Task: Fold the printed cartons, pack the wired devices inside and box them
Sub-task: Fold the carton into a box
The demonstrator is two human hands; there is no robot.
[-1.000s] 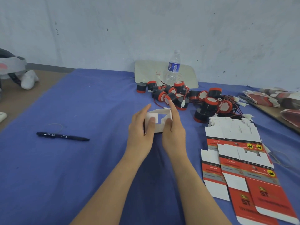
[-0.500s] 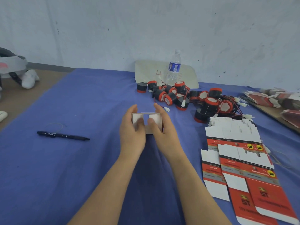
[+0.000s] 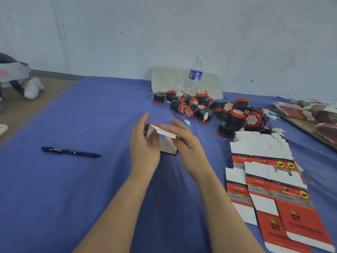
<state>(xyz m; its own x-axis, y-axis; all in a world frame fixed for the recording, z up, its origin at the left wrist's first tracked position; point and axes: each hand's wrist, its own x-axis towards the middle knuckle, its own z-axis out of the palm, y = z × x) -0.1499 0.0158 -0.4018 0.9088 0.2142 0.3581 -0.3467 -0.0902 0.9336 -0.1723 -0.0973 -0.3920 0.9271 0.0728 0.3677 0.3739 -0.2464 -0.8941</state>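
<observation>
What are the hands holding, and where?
A half-folded carton: left hand grips its left side, right hand pinches its white top flap.

forearms converge from below; left hand point(image 3: 144, 145) grips carton point(image 3: 166, 145) side, fingers upright; right hand point(image 3: 187, 143) pinches its top flap.

I'm holding the carton point(image 3: 165, 143) between my left hand point(image 3: 144, 150) and right hand point(image 3: 189, 145) over the middle of the table point(image 3: 73, 198). The wired devices point(image 3: 218, 112) are lying heaped behind it to the right, with the bottle point(image 3: 195, 75) standing behind them. The flat cartons point(image 3: 269, 172) are lying at right and the pen point(image 3: 71, 152) at left.
</observation>
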